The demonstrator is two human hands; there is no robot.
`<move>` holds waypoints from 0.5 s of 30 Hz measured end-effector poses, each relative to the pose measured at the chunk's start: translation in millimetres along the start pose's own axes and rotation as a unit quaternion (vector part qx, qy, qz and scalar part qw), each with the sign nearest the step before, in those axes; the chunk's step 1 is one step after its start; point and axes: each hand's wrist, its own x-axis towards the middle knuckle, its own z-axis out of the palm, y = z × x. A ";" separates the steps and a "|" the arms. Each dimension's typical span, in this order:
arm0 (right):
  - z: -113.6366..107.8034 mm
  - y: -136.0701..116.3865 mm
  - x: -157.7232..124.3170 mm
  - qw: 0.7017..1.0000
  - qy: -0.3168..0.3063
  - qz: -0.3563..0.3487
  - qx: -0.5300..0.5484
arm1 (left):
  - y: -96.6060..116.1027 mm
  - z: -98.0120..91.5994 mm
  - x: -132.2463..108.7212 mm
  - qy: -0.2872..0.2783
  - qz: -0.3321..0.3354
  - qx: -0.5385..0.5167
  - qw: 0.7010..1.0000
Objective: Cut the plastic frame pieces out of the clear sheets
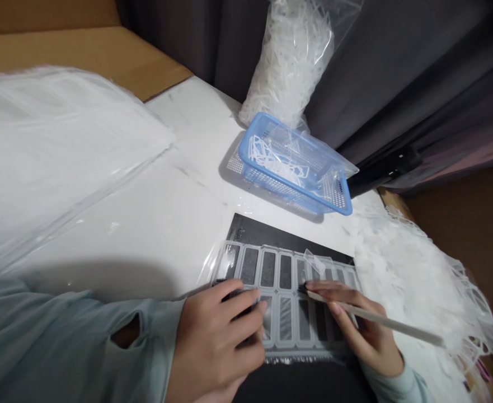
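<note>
Head view: a slim pale tool (397, 323) is gripped by the right hand (372, 346); a translucent windowed sheet (276, 291) is touched by the left hand (221, 336), grip unclear.

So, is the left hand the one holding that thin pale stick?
No, the pale stick is in the right hand, while the left hand lies over the translucent sheet of rectangles.

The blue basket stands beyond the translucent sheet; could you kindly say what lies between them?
In the head view, white tabletop, then a strip of black board, lie between blue basket and translucent sheet.
</note>
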 end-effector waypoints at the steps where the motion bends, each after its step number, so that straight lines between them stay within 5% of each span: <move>1: -0.1 -0.1 0.4 1.000 -0.014 -0.008 0.002 | -0.1 -0.2 0.2 0.001 0.000 0.000 1.000; 8: -0.3 -0.7 -1.8 0.996 -0.083 -0.021 -0.020 | 0.9 1.0 0.8 0.006 -0.002 0.003 1.000; 15: 4.7 -7.0 2.8 0.995 -0.061 -0.063 -0.051 | -1.4 -2.0 -0.5 -0.025 0.013 0.006 1.000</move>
